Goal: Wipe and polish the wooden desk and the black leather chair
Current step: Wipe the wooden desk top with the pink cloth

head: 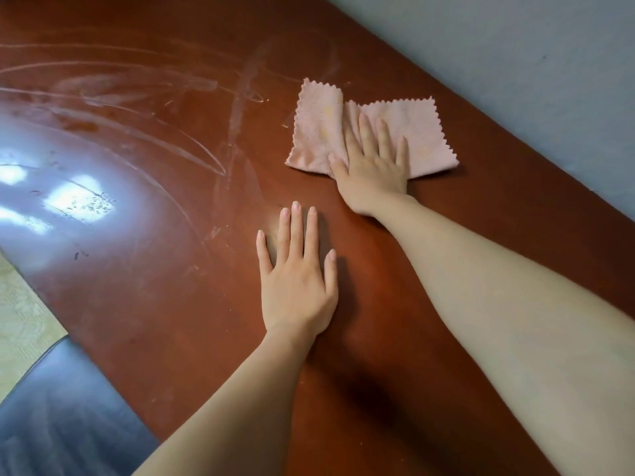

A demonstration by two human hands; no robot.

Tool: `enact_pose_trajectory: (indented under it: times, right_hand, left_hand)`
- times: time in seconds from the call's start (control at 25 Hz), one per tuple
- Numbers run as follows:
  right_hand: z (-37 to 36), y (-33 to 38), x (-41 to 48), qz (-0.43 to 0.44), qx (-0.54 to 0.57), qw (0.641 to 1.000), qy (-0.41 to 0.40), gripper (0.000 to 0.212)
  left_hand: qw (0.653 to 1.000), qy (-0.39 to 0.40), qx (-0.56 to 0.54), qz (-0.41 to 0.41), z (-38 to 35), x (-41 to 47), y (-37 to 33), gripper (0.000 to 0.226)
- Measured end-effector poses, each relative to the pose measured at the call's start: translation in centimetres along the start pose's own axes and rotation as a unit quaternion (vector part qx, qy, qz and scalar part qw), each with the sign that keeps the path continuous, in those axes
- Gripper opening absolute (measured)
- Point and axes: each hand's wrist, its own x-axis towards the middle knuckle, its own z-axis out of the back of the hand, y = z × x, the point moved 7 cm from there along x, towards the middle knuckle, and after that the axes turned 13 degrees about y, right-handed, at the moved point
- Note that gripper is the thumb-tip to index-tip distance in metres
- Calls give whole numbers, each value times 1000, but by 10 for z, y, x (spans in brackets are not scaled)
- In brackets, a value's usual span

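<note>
The reddish-brown wooden desk (144,276) fills most of the view, with pale curved wipe streaks across its left and middle. A pink cloth (316,132) with zigzag edges lies flat near the desk's far edge. My right hand (372,166) presses flat on the cloth, fingers straight and spread. My left hand (297,269) rests flat on the bare wood nearer to me, fingers straight, apart from the cloth. The black leather chair (65,417) shows at the lower left, against the desk's near edge.
A grey wall (515,63) runs along the desk's far edge at the upper right. Pale patterned floor (20,314) shows at the left beside the chair. Bright window glare reflects off the desk's left part.
</note>
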Motion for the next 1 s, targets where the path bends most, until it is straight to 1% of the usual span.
enact_pose_trajectory:
  times: [0.12, 0.24, 0.4, 0.56, 0.68, 0.8, 0.88, 1.0]
  right_hand:
    - [-6, -5, -22, 8, 8, 1000, -21, 57]
    - [-25, -14, -67, -5, 29, 999, -41, 56]
    - [-54, -20, -148, 18, 69, 990, -118, 52]
    - [-78, -40, -203, 66, 68, 991, -99, 50]
    - [-68, -52, -188, 76, 73, 991, -87, 48]
    - [-40, -52, -138, 66, 77, 991, -86, 47]
    - [-18, -43, -103, 77, 58, 991, -90, 47]
    - [12, -11, -61, 103, 45, 990, -82, 43]
  left_hand:
    - [1000, 1, 9, 1, 1, 1, 1, 61]
    - [1000, 0, 15, -3, 2, 1, 1, 61]
    - [1000, 2, 17, -3, 2, 0, 2, 58]
    - [1000, -5, 15, 2, 2, 0, 3, 58]
    - [1000, -4, 9, 2, 2, 0, 1, 59]
    - [1000, -2, 8, 4, 3, 0, 2, 59]
    - [1000, 2, 5, 3, 4, 0, 1, 59]
    - [1000, 4, 0, 3, 3, 1, 0, 60]
